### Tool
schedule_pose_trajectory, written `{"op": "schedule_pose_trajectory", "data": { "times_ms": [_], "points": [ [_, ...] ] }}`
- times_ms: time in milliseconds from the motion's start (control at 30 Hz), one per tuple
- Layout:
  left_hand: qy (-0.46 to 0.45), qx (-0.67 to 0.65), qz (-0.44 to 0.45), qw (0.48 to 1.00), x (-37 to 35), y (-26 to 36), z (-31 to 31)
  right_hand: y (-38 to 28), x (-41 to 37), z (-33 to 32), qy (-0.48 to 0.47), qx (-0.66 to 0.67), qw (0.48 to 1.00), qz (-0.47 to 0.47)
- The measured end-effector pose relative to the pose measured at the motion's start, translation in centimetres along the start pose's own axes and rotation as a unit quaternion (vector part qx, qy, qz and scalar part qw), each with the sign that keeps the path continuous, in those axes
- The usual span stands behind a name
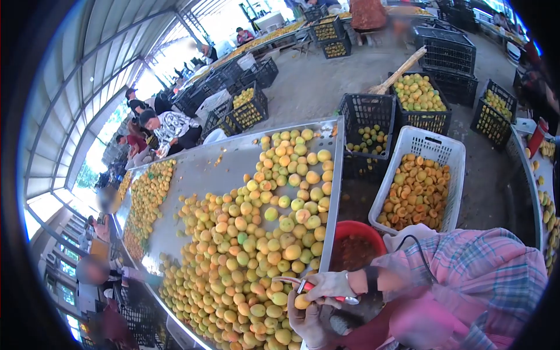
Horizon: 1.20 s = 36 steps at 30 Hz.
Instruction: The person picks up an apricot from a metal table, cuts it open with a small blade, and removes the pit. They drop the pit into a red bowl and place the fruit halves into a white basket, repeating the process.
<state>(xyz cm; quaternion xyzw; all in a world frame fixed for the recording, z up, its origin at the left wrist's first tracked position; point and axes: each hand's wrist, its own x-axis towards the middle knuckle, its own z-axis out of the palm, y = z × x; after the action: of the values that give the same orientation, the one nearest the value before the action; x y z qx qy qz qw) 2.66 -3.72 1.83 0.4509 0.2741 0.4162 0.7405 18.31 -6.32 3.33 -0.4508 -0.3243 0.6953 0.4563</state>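
My right hand (335,284), in a pale glove, is closed around red-handled shears (349,300) with a metal head. Just below it, my gloved left hand (306,326) pinches a yellow apricot (302,301) between thumb and fingers. The tool's head is right at the fruit. Both hands are over the near edge of the metal table (204,157), beside a wide heap of whole apricots (245,245). A red bucket (373,229) with dark brownish contents stands beside the right hand.
A white crate (457,149) of halved apricots stands past the bucket. Black crates (356,108) with whole fruit are behind it, and a broom (402,70) leans there. Another apricot heap (146,198) lies across the table. A person in a patterned top (175,125) sits beyond.
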Motion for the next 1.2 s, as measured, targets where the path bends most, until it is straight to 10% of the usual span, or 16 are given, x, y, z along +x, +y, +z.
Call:
{"op": "schedule_pose_trajectory", "data": {
  "times_ms": [500, 567, 767, 1200],
  "points": [
    [0.003, 0.082, -0.024, 0.996, -3.7, 1.3, -1.3, 1.5, -0.2, 1.8, -0.014, 0.021, 0.996, 0.081],
    [-0.003, 0.160, 0.111, 0.981, -3.4, 1.0, -0.9, 2.6, 0.4, 1.1, -0.057, -0.049, 0.996, 0.038],
    [0.053, 0.176, 0.141, 0.973, -4.2, 0.0, -1.9, 2.2, -0.1, 2.5, -0.044, -0.053, 0.997, 0.019],
    [0.142, 0.092, 0.078, 0.982, -6.4, 1.9, -2.8, 3.0, -0.7, 4.7, -0.073, -0.156, 0.981, -0.087]
  ]
}}
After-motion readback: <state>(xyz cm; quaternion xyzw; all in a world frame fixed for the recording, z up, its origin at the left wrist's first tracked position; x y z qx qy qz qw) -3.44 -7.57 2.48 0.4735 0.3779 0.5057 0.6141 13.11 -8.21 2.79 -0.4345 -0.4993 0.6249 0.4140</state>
